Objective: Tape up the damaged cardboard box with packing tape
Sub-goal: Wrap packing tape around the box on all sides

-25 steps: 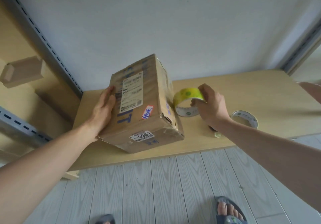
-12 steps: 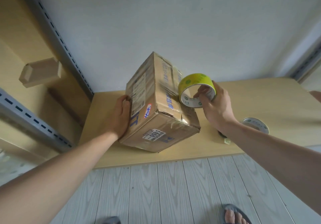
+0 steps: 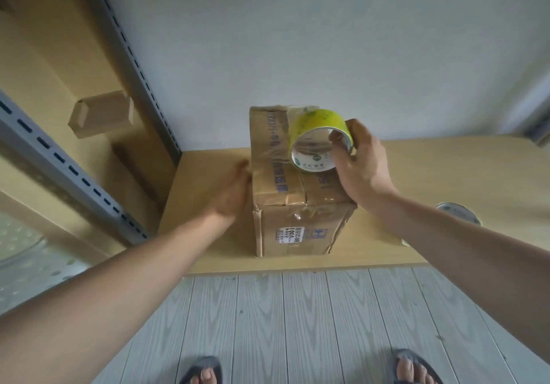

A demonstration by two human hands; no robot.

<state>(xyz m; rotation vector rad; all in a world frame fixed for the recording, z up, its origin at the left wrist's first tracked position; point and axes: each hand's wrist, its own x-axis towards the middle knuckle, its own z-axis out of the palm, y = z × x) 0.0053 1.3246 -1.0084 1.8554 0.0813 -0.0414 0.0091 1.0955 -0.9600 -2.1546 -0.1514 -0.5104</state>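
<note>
head | 1 box (image 3: 294, 205) (taped) | left hand (image 3: 233, 194) flat, holding nothing | right hand (image 3: 361, 166) grips 1 tape roll (image 3: 320, 141)

The flat left hand (image 3: 230, 194) is motion-blurred; the right forearm hides part of a second, pale tape roll (image 3: 458, 213); both sandalled feet (image 3: 202, 373) are cropped

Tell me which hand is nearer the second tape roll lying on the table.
Right. The right hand holds the yellow tape roll above the box; the left hand is beyond it from the second roll.
</note>
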